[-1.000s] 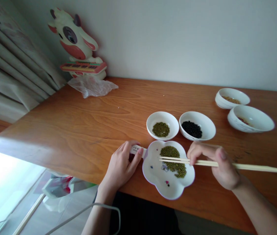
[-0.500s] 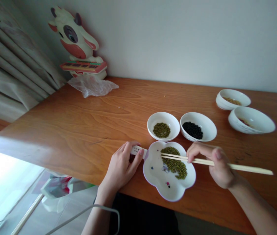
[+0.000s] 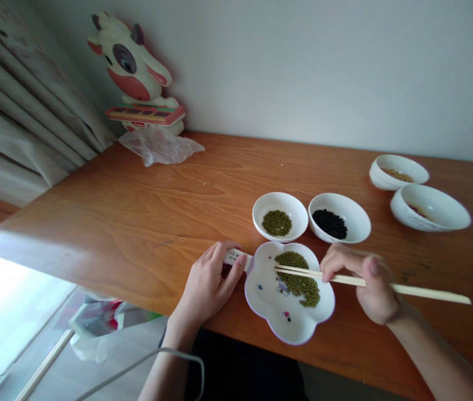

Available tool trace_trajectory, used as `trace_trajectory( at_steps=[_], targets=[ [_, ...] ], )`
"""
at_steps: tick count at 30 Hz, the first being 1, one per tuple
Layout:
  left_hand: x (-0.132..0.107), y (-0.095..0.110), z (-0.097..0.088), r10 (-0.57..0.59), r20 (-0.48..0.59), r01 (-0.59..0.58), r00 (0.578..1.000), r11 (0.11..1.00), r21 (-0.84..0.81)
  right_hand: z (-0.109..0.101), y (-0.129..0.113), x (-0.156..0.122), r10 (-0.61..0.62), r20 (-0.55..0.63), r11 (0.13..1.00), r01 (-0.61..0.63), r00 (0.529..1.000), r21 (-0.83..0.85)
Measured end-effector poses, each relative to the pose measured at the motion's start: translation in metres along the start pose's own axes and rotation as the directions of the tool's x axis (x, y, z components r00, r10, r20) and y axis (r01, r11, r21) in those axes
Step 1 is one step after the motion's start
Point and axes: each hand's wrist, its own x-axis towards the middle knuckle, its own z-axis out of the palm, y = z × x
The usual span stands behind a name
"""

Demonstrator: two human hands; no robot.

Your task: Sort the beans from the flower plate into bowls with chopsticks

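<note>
My right hand [image 3: 364,281] is closed round a pair of wooden chopsticks [image 3: 420,292]. Their tips lie over a heap of green beans [image 3: 298,278] in a white flower-shaped plate [image 3: 267,312] near the table's front edge. My left hand [image 3: 206,284] rests on the table against the plate's left rim, fingers curled over a small white paper wrapper [image 3: 234,256]. Behind the plate stand a small white bowl of green beans [image 3: 280,216] and a white bowl of black beans [image 3: 340,218].
Two more white bowls [image 3: 399,171] [image 3: 430,208] stand at the far right of the wooden table [image 3: 136,211]. A cow-shaped toy [image 3: 138,72] and a crumpled clear plastic bag [image 3: 159,146] sit at the back left by a curtain [image 3: 23,117]. A cable [image 3: 148,362] hangs below.
The chopstick tips have shifted slightly within the green beans on the plate. My left hand has stayed where it was.
</note>
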Motion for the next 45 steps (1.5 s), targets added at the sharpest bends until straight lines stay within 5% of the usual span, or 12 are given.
trace_trajectory(
  at_steps=[9, 15, 19, 26, 33, 45],
  targets=[
    [0.0, -0.001, 0.0, -0.001, -0.001, 0.001, 1.0, 1.0, 0.012, 0.005, -0.009, 0.002, -0.054, -0.188, 0.976, 0.092, 0.981, 0.197],
    [0.001, -0.002, 0.001, 0.005, -0.004, -0.005, 1.0, 1.0, 0.004, -0.007, -0.013, 0.005, -0.091, -0.474, 0.947, 0.224, 0.876, 0.232],
    [0.001, -0.002, 0.001, -0.009, 0.006, 0.009, 1.0, 1.0, 0.003, -0.008, -0.006, 0.009, -0.017, -0.554, 0.956, 0.176, 0.833, 0.235],
    [0.001, -0.001, 0.0, 0.0, 0.003, 0.0, 1.0, 1.0, -0.005, -0.007, -0.007, 0.009, 0.033, -0.521, 0.963, 0.113, 0.853, 0.246],
    [0.0, -0.002, 0.0, 0.0, 0.009, 0.0, 1.0, 1.0, -0.004, -0.004, -0.018, 0.008, 0.051, -0.247, 0.981, -0.002, 0.968, 0.196],
    [0.0, -0.002, 0.0, 0.003, 0.015, -0.003, 1.0, 1.0, -0.011, 0.004, -0.004, 0.003, 0.062, -0.095, 0.998, -0.06, 0.994, 0.028]
  ],
)
